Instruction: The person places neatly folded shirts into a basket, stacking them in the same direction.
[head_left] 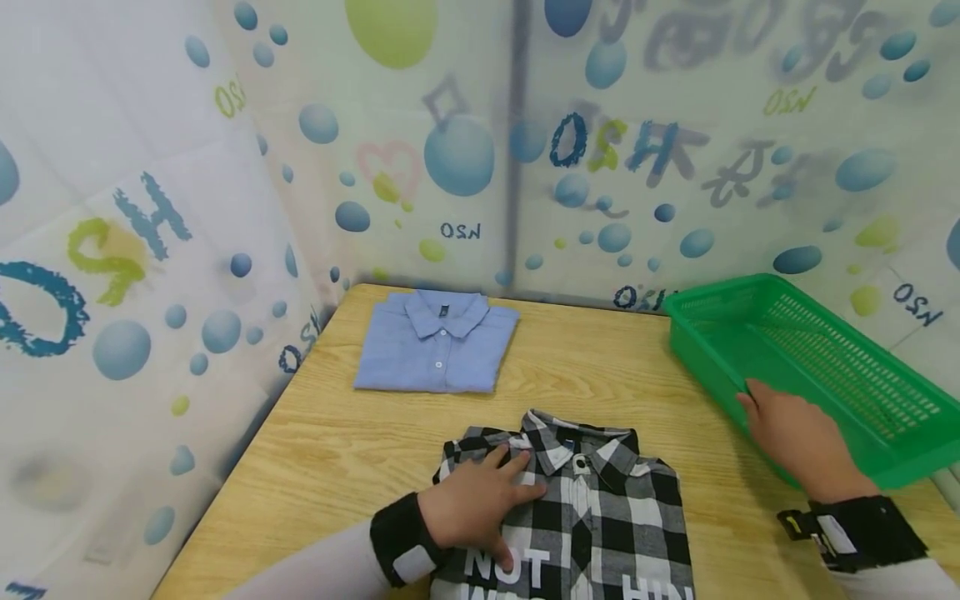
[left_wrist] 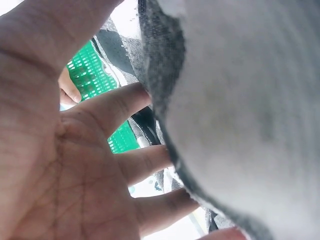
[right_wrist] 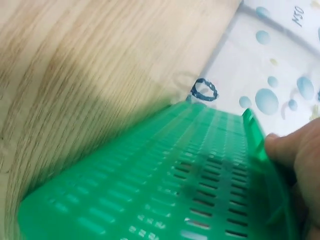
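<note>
A black-and-white plaid shirt with white lettering lies folded at the front of the table, collar away from me. My left hand rests on its left chest with fingers spread. In the left wrist view the palm and fingers are close against the cloth. On the right, my right hand grips the near left rim of a green plastic basket. The right wrist view has the thumb at the rim and the basket's slotted side wall; the other fingers are mostly hidden there. The basket's visible inside holds no garment.
A folded light blue collared shirt lies at the back left of the wooden table. Behind and to the left hangs a white curtain printed with bubbles and letters, close along the table's edges.
</note>
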